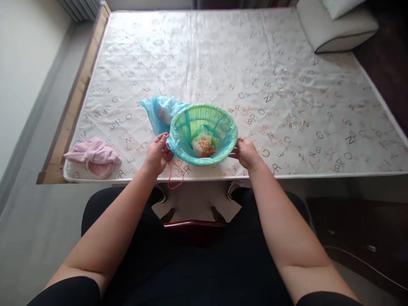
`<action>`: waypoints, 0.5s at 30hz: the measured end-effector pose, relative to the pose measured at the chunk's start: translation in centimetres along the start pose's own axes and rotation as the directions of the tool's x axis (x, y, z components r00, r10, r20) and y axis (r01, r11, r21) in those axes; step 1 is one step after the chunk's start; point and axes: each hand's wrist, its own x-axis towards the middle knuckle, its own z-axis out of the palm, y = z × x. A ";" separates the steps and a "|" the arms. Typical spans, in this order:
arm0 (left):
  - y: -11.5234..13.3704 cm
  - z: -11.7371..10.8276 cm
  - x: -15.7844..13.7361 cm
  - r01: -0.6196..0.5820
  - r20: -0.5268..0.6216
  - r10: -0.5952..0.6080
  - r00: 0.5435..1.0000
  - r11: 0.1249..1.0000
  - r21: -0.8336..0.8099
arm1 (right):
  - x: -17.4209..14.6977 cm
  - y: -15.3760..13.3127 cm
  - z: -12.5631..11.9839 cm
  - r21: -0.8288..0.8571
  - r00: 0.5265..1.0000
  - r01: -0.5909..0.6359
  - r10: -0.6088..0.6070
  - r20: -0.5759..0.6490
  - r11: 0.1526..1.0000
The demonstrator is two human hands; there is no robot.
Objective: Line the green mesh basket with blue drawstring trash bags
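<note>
In the head view, the basket (219,121) stands on the mattress (306,89) close to its near edge, between the two hands and a little farther off than either. It is green and slatted, with its mouth facing up, and a thin blue bag (183,148) lines part of it and folds over the near and left rim. A loose, puffed part of the bag spreads over the mattress to the far left of the basket. The left hand (157,153) is at the near left of the rim, its fingers curled and pinching the edge of the bag. A red string (172,187) hangs in a loop from beside those fingers, down past the mattress edge. The right hand (245,153) is at the right of the basket, touching the outside just under the rim, with thumb and fingers parted; whether it grips firmly I cannot tell. Inside the basket, at the bottom, lies a crumpled white and orange wrapper (202,144). A pink cloth (95,155) lies bunched on the near left corner of the mattress, well apart from the basket. At the far right is a pale cushion (338,32).
</note>
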 end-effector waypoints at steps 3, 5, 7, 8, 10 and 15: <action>0.6 -1.0 -1.5 0.027 0.044 -0.028 0.999 0.999 0.036 | -1.1 1.1 1.0 0.048 0.996 0.043 -0.039 -0.075 0.998; 1.4 -1.8 -2.6 0.073 0.113 -0.079 0.990 0.995 0.061 | -2.3 1.5 1.8 0.087 0.994 0.078 -0.071 -0.082 0.993; 2.1 -2.3 -3.7 0.132 0.199 -0.142 0.970 0.989 0.061 | -3.7 1.8 2.6 0.136 0.993 0.101 -0.092 -0.073 0.986; 2.4 -2.5 -4.2 0.154 0.235 -0.164 0.958 0.986 0.061 | -4.5 1.9 3.0 0.157 0.993 0.106 -0.097 -0.063 0.982; 2.6 -2.4 -5.0 0.172 0.237 -0.186 0.954 0.982 0.078 | -6.0 2.1 3.6 0.184 0.994 0.104 -0.097 -0.046 0.977; 2.2 -1.2 -7.0 0.140 0.068 -0.151 0.986 0.979 0.146 | -9.5 2.6 4.8 0.101 0.999 0.038 -0.035 -0.029 0.994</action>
